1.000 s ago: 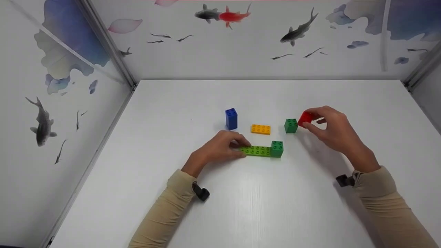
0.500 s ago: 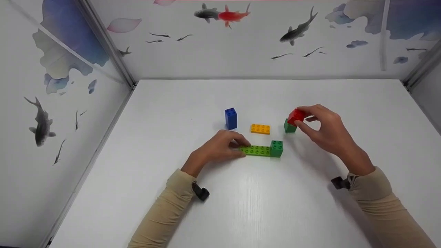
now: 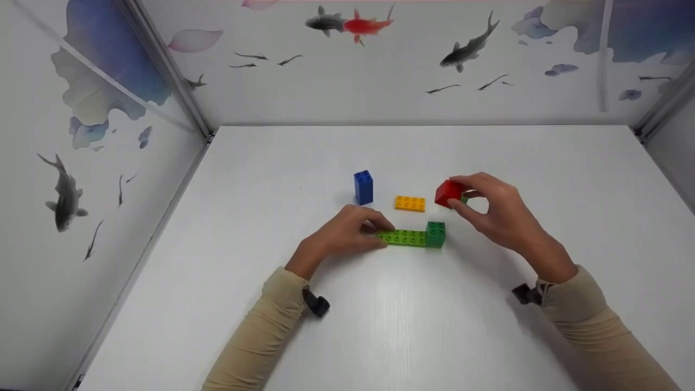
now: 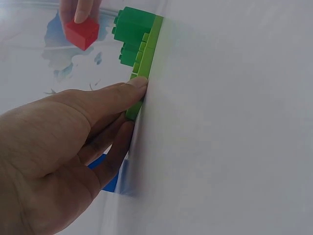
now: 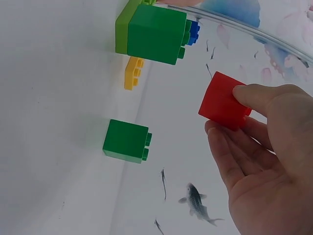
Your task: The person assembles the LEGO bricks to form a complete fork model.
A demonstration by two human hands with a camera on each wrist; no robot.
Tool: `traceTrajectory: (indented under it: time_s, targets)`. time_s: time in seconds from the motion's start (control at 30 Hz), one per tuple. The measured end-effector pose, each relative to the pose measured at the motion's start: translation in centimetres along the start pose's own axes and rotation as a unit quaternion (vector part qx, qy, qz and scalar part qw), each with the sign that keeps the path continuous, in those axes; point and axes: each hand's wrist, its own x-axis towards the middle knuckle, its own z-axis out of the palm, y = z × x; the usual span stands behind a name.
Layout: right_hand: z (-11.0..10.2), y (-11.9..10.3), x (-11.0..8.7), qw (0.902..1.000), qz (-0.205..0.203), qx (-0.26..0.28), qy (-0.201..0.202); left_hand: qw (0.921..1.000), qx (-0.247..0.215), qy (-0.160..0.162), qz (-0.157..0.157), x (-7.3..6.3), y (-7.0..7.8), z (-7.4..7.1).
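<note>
My left hand (image 3: 350,231) pinches the left end of a long lime-green plate (image 3: 404,238) that lies on the table. A dark green brick (image 3: 435,235) sits on the plate's right end. Above the table, my right hand (image 3: 497,214) holds a red brick (image 3: 447,194) between thumb and fingers. In the right wrist view the red brick (image 5: 222,100) is clear of everything but the hand. A second green brick (image 5: 126,140) stands alone on the table; in the head view the red brick and fingers mostly cover it.
Behind the left hand a tall blue brick (image 3: 364,187) stands upright. A flat yellow-orange plate (image 3: 410,203) lies between it and the red brick. White panels printed with fish rise at the back and left edges of the white table (image 3: 271,163).
My right hand has carried the red brick leftward, from the right side of the loose green brick across it toward the yellow plate. The left hand stays on the lime-green plate.
</note>
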Motion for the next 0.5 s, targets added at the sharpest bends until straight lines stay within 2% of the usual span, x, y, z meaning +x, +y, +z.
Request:
traceTrajectory:
  time_s: [0.3, 0.5]
  targets:
    - [1.1, -0.6, -0.1, 0.9997, -0.002, -0.002, -0.023, 0.9999, 0.009, -0.002, -0.004, 0.1, 0.1, 0.1]
    - [1.8, -1.3, -0.1, 0.9991, -0.011, 0.019, -0.037, 1.0000, 0.008, -0.003, -0.002, 0.1, 0.0, 0.0]
